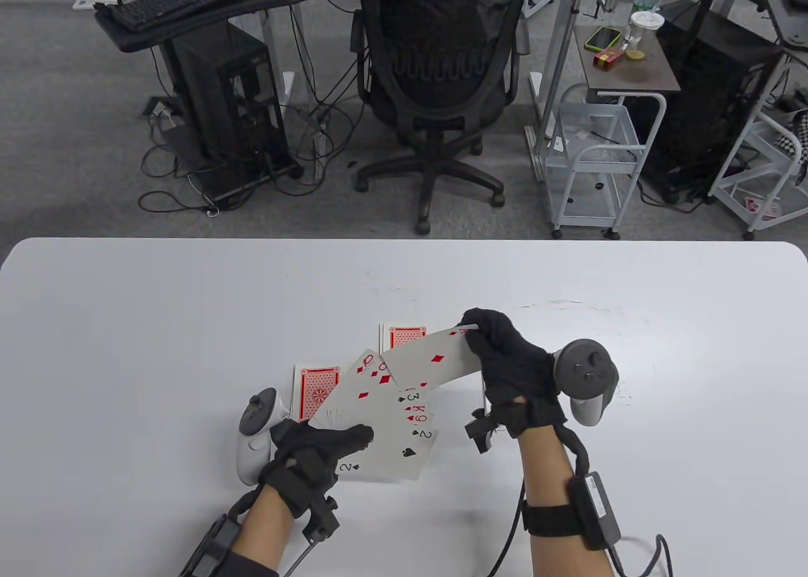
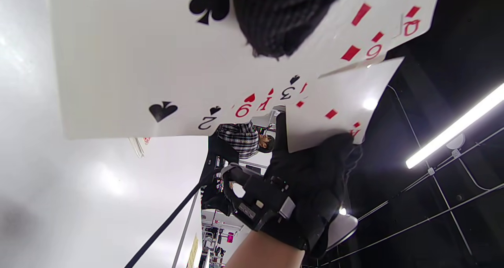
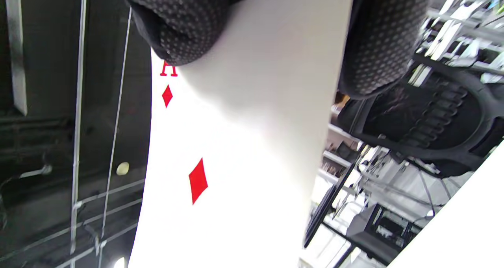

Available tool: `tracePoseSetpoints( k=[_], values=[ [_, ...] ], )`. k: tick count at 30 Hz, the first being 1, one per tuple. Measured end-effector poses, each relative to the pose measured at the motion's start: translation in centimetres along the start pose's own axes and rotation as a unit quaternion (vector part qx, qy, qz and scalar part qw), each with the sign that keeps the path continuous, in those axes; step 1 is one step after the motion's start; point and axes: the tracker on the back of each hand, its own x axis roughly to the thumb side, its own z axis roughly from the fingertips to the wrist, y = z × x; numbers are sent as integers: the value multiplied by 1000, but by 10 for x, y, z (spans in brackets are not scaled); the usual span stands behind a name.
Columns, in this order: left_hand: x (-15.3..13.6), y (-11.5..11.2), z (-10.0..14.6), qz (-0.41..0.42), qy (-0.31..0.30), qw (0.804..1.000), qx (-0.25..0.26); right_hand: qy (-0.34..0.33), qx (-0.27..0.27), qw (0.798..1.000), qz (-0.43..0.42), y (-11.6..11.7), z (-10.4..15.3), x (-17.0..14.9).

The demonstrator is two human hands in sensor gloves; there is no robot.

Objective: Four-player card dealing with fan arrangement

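From above, your left hand (image 1: pixel 315 457) holds a fan of cards (image 1: pixel 385 425) face up, thumb pressed across the lower edge, so that grip is closed on the fan. You can read six corners in it: a queen and a 6 of diamonds at the top, then a 3, a king, a 9 and a 2 of spades stepping down toward your thumb. Your right hand (image 1: pixel 511 375) pinches one more card, the ace of diamonds (image 1: pixel 435 359), by its far corner; its other end lies over the top of the fan. Beyond your left grip two cards lie face down on the counter (image 1: pixel 158 324), red backs up: one (image 1: pixel 314 392) just beside the fan's left edge, one (image 1: pixel 404 336) partly hidden behind the ace.

In the left wrist view, your thumb (image 2: pixel 275 20) sits on the face of the fan (image 2: pixel 138 63), and the same corners show: 2, 9, king, 3, then 6 and queen further out. Your right hand (image 2: pixel 311 189) is below the fan, gripping the ace (image 2: pixel 334 98) at its end.

In the right wrist view, two fingertips (image 3: pixel 181 28) clamp the ace (image 3: pixel 236 150) from either side of its top end. You see the red A, one small diamond under it and one large diamond at the centre. The card hangs away from the grip with a slight bend.
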Motion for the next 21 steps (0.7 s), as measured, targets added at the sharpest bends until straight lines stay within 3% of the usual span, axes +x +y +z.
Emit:
tracePoseSetpoints(
  k=[4,7,11,14,21],
  values=[
    [3,-2,-2,-22,1,999,-31,23,-36,999,-12,-19,3,-10],
    [4,-9,-5,-57,15,996,-71,21,-15,1000,-14,-12,2,-8],
    [2,-18,-8,-104,41,989,-95,-3,96,993,-66,19,-3,4],
    [3,-19,-8,-126,51,985,-105,-17,170,984,-52,40,-5,15],
    [3,-22,-9,-150,64,980,-114,-8,274,961,-24,73,0,20]
  ],
)
